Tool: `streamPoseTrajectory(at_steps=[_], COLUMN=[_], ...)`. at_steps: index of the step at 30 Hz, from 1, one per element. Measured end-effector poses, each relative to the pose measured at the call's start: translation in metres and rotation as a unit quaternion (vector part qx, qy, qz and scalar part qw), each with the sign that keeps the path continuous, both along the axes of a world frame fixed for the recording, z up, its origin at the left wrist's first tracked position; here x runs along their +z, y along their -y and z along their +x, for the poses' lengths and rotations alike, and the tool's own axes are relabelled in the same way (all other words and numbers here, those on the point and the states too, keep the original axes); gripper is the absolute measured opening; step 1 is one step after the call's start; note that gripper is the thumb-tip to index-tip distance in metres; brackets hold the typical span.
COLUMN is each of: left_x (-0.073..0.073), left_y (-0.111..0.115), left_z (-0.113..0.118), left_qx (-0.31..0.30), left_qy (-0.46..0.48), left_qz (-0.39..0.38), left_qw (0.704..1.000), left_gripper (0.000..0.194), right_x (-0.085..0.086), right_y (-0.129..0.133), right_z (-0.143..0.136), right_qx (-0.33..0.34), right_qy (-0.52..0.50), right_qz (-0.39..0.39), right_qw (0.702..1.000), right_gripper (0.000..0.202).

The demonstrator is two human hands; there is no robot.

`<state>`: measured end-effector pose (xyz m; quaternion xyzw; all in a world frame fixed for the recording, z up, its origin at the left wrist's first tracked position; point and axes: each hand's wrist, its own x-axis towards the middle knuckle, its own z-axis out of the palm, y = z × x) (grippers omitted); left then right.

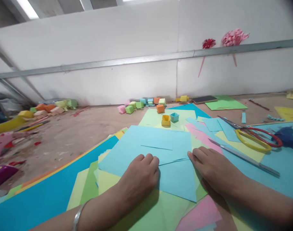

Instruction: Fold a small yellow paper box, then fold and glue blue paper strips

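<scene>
A light blue sheet of paper [146,136] lies on a pile of coloured sheets in front of me. My left hand [141,175] rests on its near edge with the fingers curled in, seemingly gripping the paper; the fingertips are hidden. My right hand [213,165] pinches the sheet at its right edge. Under and between the hands lies a second light blue piece [177,179]. A small light blue strip [158,144] lies on top of the sheet. To the right of my right hand are a long metal cutter blade [245,157] and scissors [252,138] with red and yellow handles.
Small folded paper boxes, one yellow [166,120] and one blue [174,116], stand beyond the sheet. Several paper cubes [137,105] line the wall [88,83]. A purple object [3,175] and a pink glue gun [2,144] lie left. Paper flowers [234,38] hang on the rail.
</scene>
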<state>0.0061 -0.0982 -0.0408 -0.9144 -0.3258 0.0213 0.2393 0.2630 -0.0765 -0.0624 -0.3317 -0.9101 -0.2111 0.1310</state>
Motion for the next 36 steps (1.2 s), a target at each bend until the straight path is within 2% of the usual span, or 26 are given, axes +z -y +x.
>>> streamPoseTrajectory(at_steps=[7,10,14,16,18,20,23,26,30,32,36], left_x=[0.009,0.015,0.036,0.05,0.06,0.064,0.058,0.05,0.045,0.044,0.045], left_y=[0.01,0.014,0.02,0.022,0.019,0.011,-0.005,-0.015,-0.014,-0.014,-0.025], left_z=[-0.016,-0.024,-0.033,-0.032,-0.024,-0.013,0.001,0.005,-0.001,-0.005,-0.015], left_qx=[0.099,0.164,0.278,0.314,0.308,0.266,0.193,0.187,0.191,0.199,0.217], left_qy=[-0.049,-0.075,-0.087,-0.067,-0.025,0.026,0.057,0.054,0.052,0.122,0.332], left_qz=[-0.021,-0.047,-0.124,-0.132,-0.106,-0.1,-0.189,-0.248,-0.26,-0.292,-0.357], left_qw=[0.994,0.982,0.949,0.938,0.945,0.958,0.961,0.949,0.945,0.927,0.846], left_gripper=[0.027,0.028,0.03,0.027,0.019,0.015,0.021,0.016,0.017,0.019,0.014], right_x=[-0.002,-0.003,-0.002,0.0,0.002,0.003,0.005,0.005,0.001,0.0,0.004], right_y=[-0.002,-0.002,0.0,0.0,-0.001,-0.002,-0.003,-0.004,-0.005,-0.006,-0.011], right_z=[0.003,0.003,0.002,0.001,0.001,0.0,0.001,0.002,0.003,0.005,0.011], right_qx=[0.015,0.013,0.008,0.012,0.018,0.023,0.023,0.013,0.015,0.009,-0.05], right_qy=[-0.006,-0.009,-0.008,-0.009,-0.006,-0.001,0.002,-0.008,-0.028,-0.051,-0.102], right_qz=[0.005,0.002,0.03,0.04,0.046,0.052,0.052,0.043,0.025,-0.004,-0.089], right_qw=[1.0,1.0,0.999,0.999,0.999,0.998,0.998,0.999,0.999,0.999,0.989], right_gripper=[0.017,0.017,0.023,0.025,0.025,0.024,0.022,0.022,0.021,0.02,0.022])
